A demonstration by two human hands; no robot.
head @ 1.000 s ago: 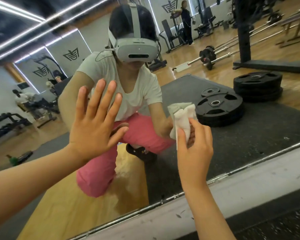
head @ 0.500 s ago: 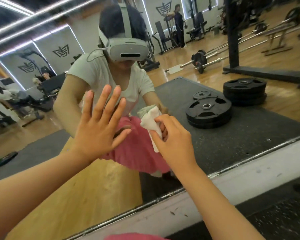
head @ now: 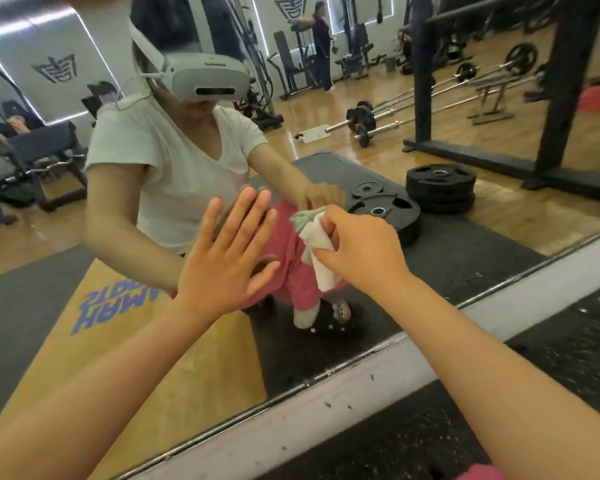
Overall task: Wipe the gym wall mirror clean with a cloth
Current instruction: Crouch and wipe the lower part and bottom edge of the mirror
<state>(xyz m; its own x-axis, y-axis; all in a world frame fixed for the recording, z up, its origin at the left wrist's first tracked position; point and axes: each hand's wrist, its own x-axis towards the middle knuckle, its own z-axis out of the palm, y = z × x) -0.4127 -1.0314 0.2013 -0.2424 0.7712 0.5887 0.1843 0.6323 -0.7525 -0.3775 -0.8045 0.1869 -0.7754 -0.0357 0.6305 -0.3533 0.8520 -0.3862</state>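
Gripping cloth [head: 317,270], right hand [head: 364,252], fingertips hidden.

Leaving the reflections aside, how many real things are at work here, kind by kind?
Cloths: 1, the white cloth
Mirrors: 1, the wall mirror
Hands: 2, the left hand open against the wall mirror, the right hand gripping the white cloth
Total: 4
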